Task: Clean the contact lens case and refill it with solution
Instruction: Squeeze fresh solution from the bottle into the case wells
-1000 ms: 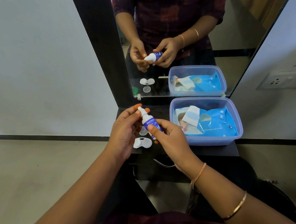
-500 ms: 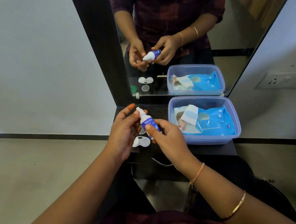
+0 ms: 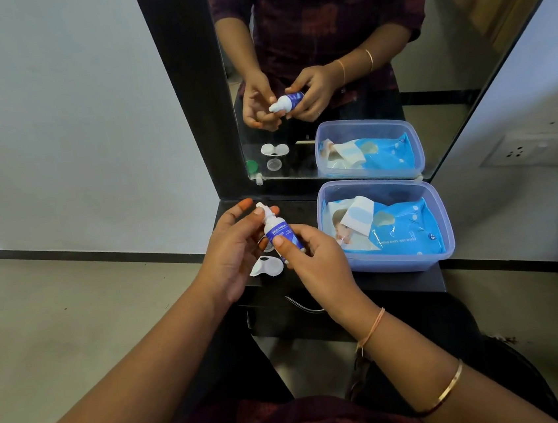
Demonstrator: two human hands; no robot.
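Note:
A small blue-and-white solution bottle is held upright but leaning left above the black shelf. My right hand grips its body from the right. My left hand pinches the white nozzle top with thumb and fingers. Just below the hands, the white contact lens case lies open on the shelf, partly hidden by my fingers. A small clear cap shows behind the bottle.
A clear blue plastic tub holding a blue wet-wipes pack stands on the shelf's right half. The mirror behind reflects a green cap and other small caps by the back edge. A wall socket is at right.
Both hands keep hold of the bottle in nearly the same spot above the case. The view has drifted slightly.

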